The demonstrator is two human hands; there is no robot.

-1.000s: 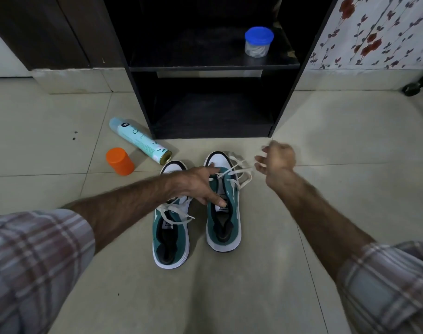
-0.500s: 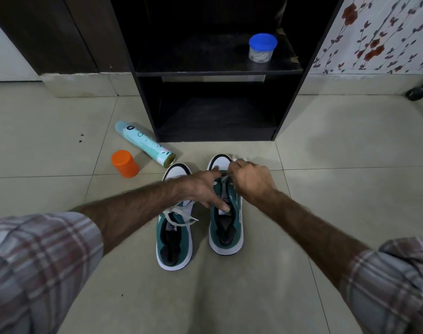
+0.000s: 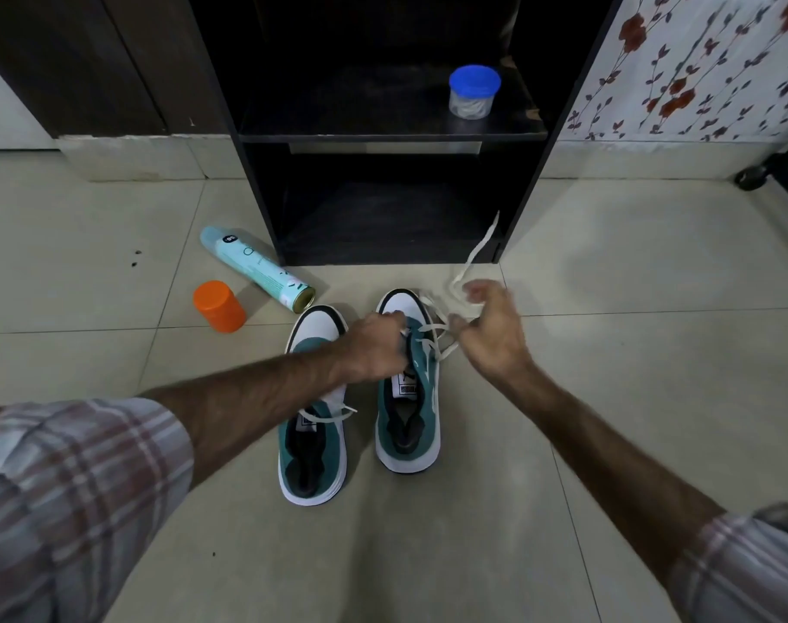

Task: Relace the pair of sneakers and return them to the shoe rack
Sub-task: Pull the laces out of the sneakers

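Floor (image 3: 608, 442): pale tiles. The dark shoe rack (image 3: 383, 137) stands at 12 o'clock before a floral wall (image 3: 697, 60). Both sneakers lie side by side on the floor just in front of the rack, long axes 6-to-12, toes at 12. The left hand (image 3: 376, 350) presses on the right sneaker (image 3: 408, 397); whether it grips is unclear. The right hand (image 3: 491, 335) pinches the white lace (image 3: 477, 254), drawn toward 1 o'clock. The left sneaker (image 3: 313, 447) lies beside it.
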